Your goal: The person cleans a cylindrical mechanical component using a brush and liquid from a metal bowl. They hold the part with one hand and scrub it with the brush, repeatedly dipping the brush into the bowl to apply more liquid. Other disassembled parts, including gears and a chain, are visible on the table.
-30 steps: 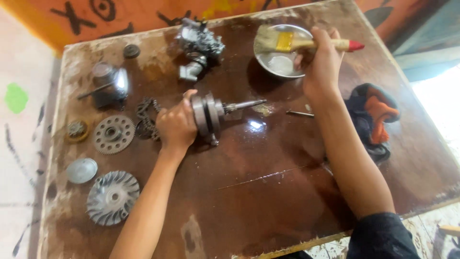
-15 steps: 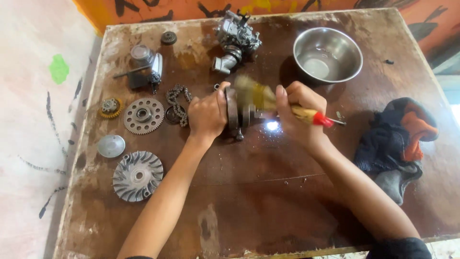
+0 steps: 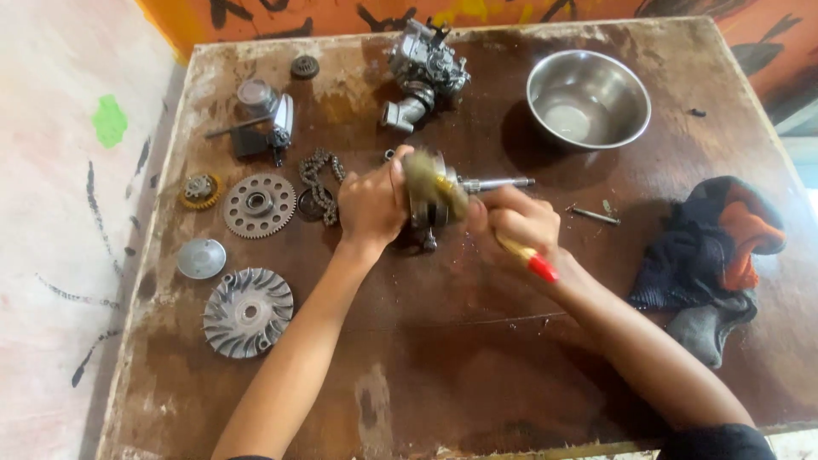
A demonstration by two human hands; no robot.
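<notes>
The crankshaft (image 3: 439, 200) lies on its side near the middle of the counter (image 3: 477, 358), its thin shaft end pointing right toward the steel bowl (image 3: 588, 98). The left hand (image 3: 371, 204) has its grip clamped on the left end of it, and the right hand (image 3: 515, 223) is closed around the handle of a paintbrush (image 3: 443, 192), whose bristles press on the round webs.

The crankshaft rests only on rounded faces, so a hard stroke could roll or twist it out of the left hand and onto the chain (image 3: 317, 183) just beside it. The counter looks wet and glossy there, which would make a slip easier. A wide sweep might also flick fluid toward the cloth (image 3: 703, 247) or knock the small pin (image 3: 595, 216) lying to the right.

The bristles are blurred, so where exactly they touch is unclear. The left end of the crankshaft is hidden behind the fingers, and the connecting rod, probably underneath, shows only as a stub.
</notes>
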